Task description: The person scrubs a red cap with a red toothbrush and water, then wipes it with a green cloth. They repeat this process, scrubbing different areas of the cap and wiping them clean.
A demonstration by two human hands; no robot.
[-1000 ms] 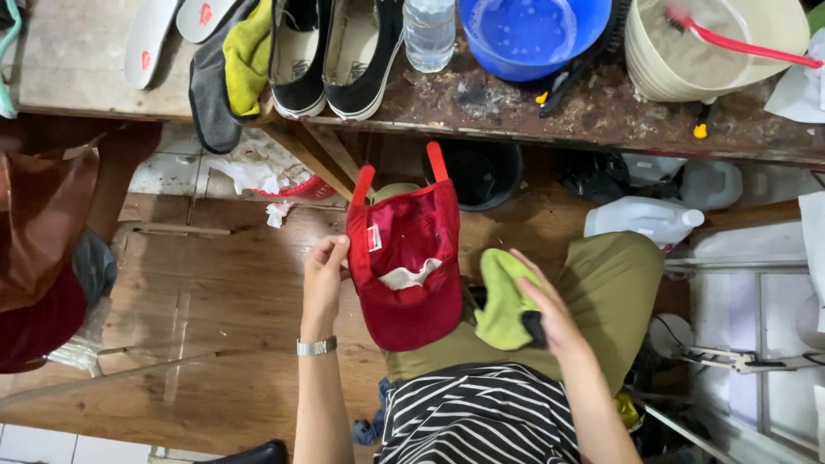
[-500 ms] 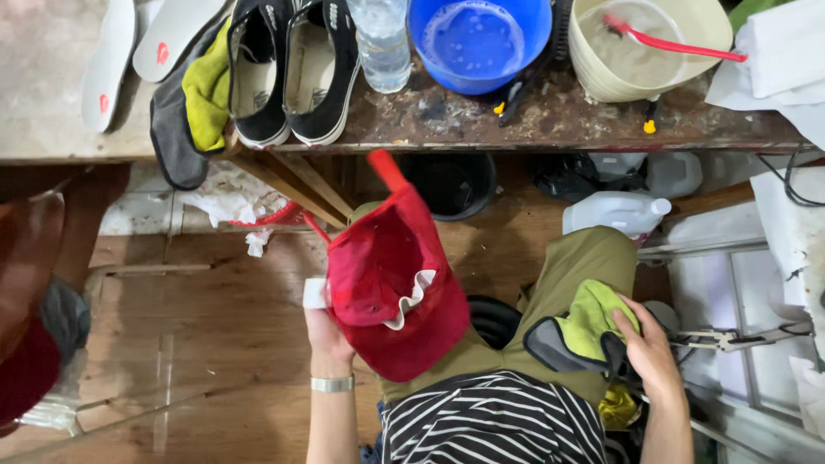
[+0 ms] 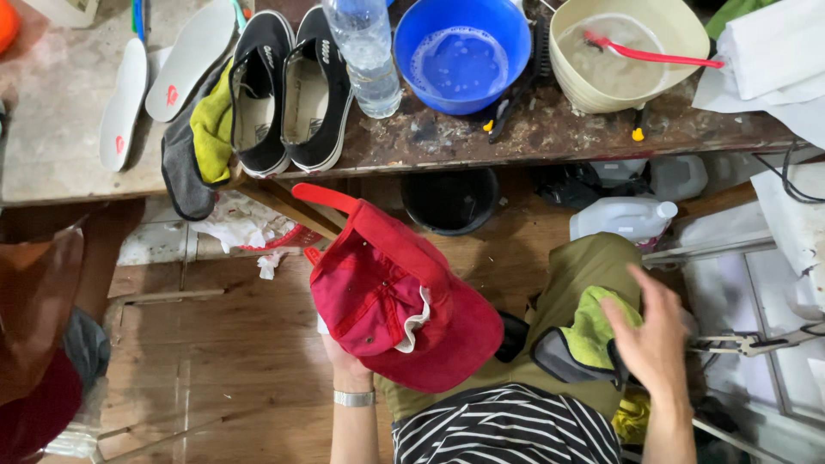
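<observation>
Over the lap, left hand (image 3: 346, 365) grips red cotton cap (image 3: 404, 301) from beneath, inside up; right hand (image 3: 655, 335) spread open, touching yellow-green microfibre cloth (image 3: 593, 331) on knee.

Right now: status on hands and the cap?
Left hand holds red cap from underneath. Right hand open, on green-grey cloth draped over knee. Nothing between them.

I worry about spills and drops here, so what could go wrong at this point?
The red cap rests on only the left hand and might slide to the floor. The green cloth sits loosely on the knee under the right hand. The blue bowl of water stands near the table edge.
</observation>
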